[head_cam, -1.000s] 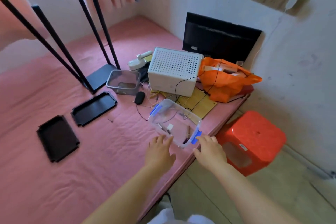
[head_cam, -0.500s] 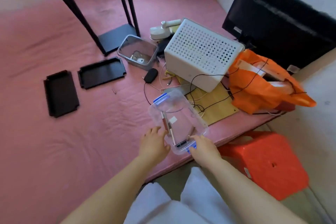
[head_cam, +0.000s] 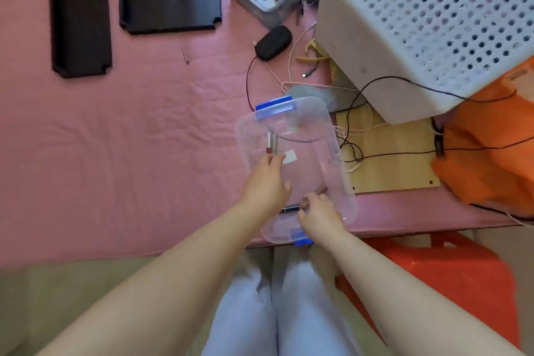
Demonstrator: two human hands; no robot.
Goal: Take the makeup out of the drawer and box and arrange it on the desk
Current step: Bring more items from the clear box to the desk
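Makeup sticks lie in the clear box (head_cam: 332, 136) at the bed's near edge: a lipstick (head_cam: 270, 144) pointing away, just beyond the left hand (head_cam: 267, 182), fingers relaxed; a dark pencil (head_cam: 289, 209) lying crosswise, pinched by the right hand (head_cam: 318, 212).

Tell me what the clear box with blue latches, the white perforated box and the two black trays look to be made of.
Clear box: seemingly thin glossy plastic, since the pink cover and the items inside show through; its blue latches look like opaque plastic.
White perforated box: likely matte moulded plastic, with even rows of round holes.
Black trays: dark, low sheen, notched corners; plastic or painted wood, unclear.
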